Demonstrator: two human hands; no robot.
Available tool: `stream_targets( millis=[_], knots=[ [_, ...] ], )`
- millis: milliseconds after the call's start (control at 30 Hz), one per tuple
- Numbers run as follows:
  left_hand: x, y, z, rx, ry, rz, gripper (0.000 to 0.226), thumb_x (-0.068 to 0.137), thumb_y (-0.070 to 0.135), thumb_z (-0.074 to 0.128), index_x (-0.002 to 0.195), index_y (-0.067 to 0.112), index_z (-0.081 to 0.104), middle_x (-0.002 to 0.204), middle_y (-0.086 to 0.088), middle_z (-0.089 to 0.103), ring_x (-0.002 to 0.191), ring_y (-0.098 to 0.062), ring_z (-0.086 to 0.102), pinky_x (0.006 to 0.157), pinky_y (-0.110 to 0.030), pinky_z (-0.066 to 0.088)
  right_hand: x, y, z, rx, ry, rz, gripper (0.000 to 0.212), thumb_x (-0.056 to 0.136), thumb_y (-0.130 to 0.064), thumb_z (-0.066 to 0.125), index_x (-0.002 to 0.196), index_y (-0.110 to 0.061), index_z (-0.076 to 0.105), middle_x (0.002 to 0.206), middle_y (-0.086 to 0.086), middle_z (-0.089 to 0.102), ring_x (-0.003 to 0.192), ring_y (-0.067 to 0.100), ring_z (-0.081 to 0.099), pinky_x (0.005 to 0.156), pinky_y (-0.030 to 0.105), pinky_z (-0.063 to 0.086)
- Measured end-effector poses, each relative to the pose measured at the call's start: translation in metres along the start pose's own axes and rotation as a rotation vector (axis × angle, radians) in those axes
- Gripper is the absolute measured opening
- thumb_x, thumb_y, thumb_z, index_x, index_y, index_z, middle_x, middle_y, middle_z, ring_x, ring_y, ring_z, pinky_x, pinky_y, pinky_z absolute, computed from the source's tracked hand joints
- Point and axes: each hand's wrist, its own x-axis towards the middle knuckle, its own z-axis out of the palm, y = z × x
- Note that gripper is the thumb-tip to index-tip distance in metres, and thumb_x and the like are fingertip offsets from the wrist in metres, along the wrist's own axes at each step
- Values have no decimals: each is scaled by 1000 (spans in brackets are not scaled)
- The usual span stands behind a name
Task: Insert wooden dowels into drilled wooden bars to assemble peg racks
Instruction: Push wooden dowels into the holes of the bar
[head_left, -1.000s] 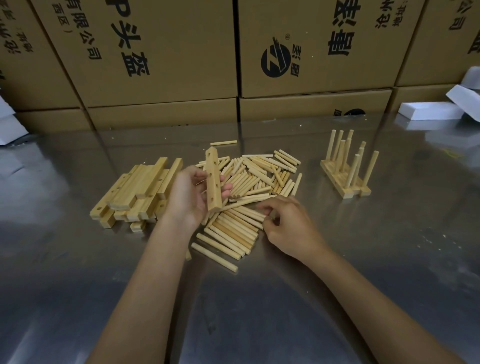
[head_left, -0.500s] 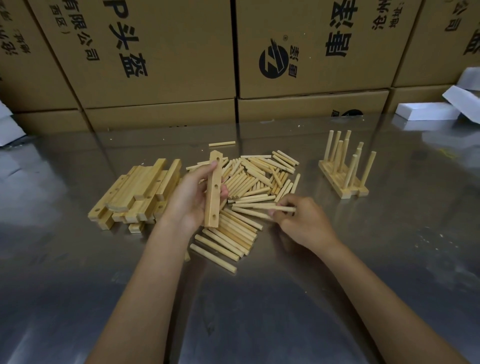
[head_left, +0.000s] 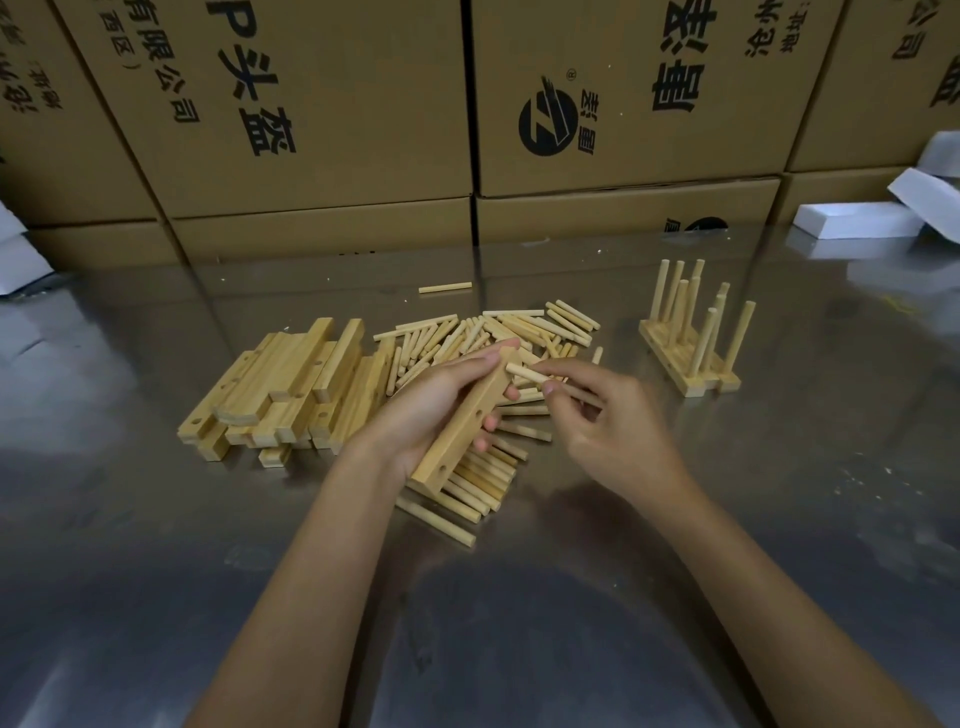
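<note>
My left hand (head_left: 431, 405) grips a drilled wooden bar (head_left: 465, 434), tilted, with its holes facing right. A wooden dowel (head_left: 524, 372) is pinched in my right hand (head_left: 602, 415), its tip against the bar's upper end. More dowels seem to lie in that hand's curled fingers. Under both hands a loose pile of dowels (head_left: 493, 338) spreads over the metal table (head_left: 779, 519). A stack of drilled bars (head_left: 291, 384) lies left of the pile. At the right stand finished peg racks (head_left: 693, 332) with upright dowels.
Large cardboard boxes (head_left: 322, 104) line the back of the table. White foam pieces (head_left: 862, 218) lie at the far right, and a white object shows at the left edge. A single dowel (head_left: 445, 287) lies apart behind the pile.
My right hand lifted a dowel from the pile and brought it left to the bar's upper end. My left hand lowered and tilted the bar toward the right hand.
</note>
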Motion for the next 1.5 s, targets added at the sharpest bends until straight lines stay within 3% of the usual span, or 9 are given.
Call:
stream_targets(
  millis=[300,467,600,767,933,1100,1167,1300,1500],
  knots=[
    [-1,-4,4,74,-2,55,34,100,25,58,134,27,63,100,-9,72,67,-15,64,44,-26,51,-1,6,0,-123,66,-89,16,90,-28,61,102,-31,72,61,-20,60,55,4,54,55,25,38],
    [0,-6,7,135,-12,85,36,102,24,54,138,28,59,92,-5,68,62,-14,61,43,-26,49,-4,10,8,-69,105,-42,19,90,-26,61,104,-28,73,80,-14,74,70,6,68,64,38,57],
    [2,-7,9,175,-9,76,37,102,25,53,138,30,59,89,-4,65,61,-14,59,43,-26,48,-6,13,13,17,126,-14,23,90,-18,65,111,-28,70,76,-41,63,82,-7,66,74,29,58],
    [-1,-5,13,186,-27,103,36,103,27,53,137,37,59,92,-3,65,65,-15,60,46,-27,51,-6,10,15,158,147,35,28,93,-12,64,86,-37,75,82,-24,73,84,1,68,71,18,54],
    [0,-3,16,188,51,129,36,103,25,52,137,36,57,100,-8,63,72,-17,61,50,-33,57,5,4,10,282,119,107,13,94,-17,65,95,-28,72,89,-12,72,83,-7,63,72,9,45],
    [-1,2,-4,40,317,132,37,103,20,51,139,26,54,103,-12,65,63,-14,65,51,-30,57,8,10,1,425,399,242,14,99,-23,54,94,-31,64,91,-13,66,87,0,60,79,21,46],
    [-1,5,-14,-61,419,120,26,103,21,51,128,26,55,97,-12,67,58,-14,66,49,-29,56,8,15,3,273,339,257,21,97,-13,54,87,-29,63,88,-9,65,79,-6,57,74,22,41],
    [-1,5,-27,-184,507,28,25,99,29,57,106,8,67,71,-7,69,50,-13,61,45,-24,54,0,23,26,-302,-127,93,11,92,-26,63,100,-26,71,101,-9,59,101,5,48,86,24,41],
    [-1,2,-26,-221,461,17,28,98,31,56,109,8,68,73,-3,69,46,-10,53,39,-22,43,2,17,24,-390,-76,95,9,94,-19,57,92,-27,61,96,-10,58,98,12,54,75,31,44]
  ],
)
